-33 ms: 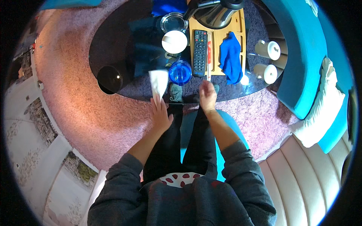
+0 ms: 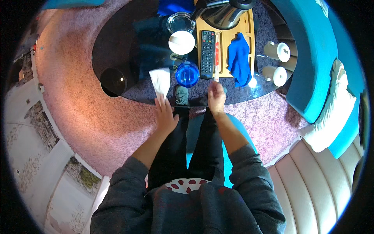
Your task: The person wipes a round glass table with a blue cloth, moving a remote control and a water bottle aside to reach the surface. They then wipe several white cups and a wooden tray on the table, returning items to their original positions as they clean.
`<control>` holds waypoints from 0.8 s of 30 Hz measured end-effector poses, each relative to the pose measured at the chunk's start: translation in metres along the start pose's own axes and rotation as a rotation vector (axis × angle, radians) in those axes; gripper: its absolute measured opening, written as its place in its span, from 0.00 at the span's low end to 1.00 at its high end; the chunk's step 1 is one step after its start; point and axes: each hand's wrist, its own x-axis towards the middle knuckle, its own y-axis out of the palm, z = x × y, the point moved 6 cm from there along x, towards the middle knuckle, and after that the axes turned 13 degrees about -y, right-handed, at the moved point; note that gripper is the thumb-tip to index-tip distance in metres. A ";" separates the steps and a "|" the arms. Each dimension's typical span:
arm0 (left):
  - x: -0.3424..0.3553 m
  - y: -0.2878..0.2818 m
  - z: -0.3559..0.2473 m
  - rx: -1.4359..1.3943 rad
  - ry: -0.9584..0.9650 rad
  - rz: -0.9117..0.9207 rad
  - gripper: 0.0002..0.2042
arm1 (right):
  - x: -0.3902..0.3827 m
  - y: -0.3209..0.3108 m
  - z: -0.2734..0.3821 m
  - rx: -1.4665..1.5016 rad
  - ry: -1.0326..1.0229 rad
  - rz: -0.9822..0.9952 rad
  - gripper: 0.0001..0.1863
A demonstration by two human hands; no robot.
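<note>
My left hand (image 2: pixel 166 117) is closed on the narrow lower end of a white tissue (image 2: pixel 160 80), which fans out over the near edge of the dark glass table. My right hand (image 2: pixel 216 98) is curled at the near end of a slim red-and-white stick (image 2: pixel 217 52), its fingertips seemingly pinching it. That stick lies along the left part of a wooden tray (image 2: pixel 225 48), beside a black remote control (image 2: pixel 207 54). Between my hands, farther in, stands a blue glass cup (image 2: pixel 187 74). Behind it is a round white container (image 2: pixel 182 42).
A steel kettle (image 2: pixel 222 17) and a blue cloth (image 2: pixel 239 58) rest on the tray. A clear glass ashtray (image 2: pixel 181 22) sits behind the white container. Two white rolls or cups (image 2: pixel 277 51) are at the table's right, near a teal sofa (image 2: pixel 311 66).
The top of the tissue has swung slightly left. My right hand has shifted a little right and away from me. The table's things sit marginally farther right in the picture.
</note>
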 end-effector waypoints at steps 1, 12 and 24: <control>0.013 -0.008 -0.008 -0.003 0.018 -0.041 0.43 | 0.006 -0.002 -0.003 -0.039 -0.019 0.001 0.14; 0.091 0.010 -0.062 0.089 0.026 0.136 0.42 | 0.023 0.031 0.047 -0.186 -0.144 0.233 0.13; 0.025 0.023 -0.103 -0.139 0.304 0.167 0.34 | 0.033 -0.017 0.031 -0.360 -0.216 -0.025 0.11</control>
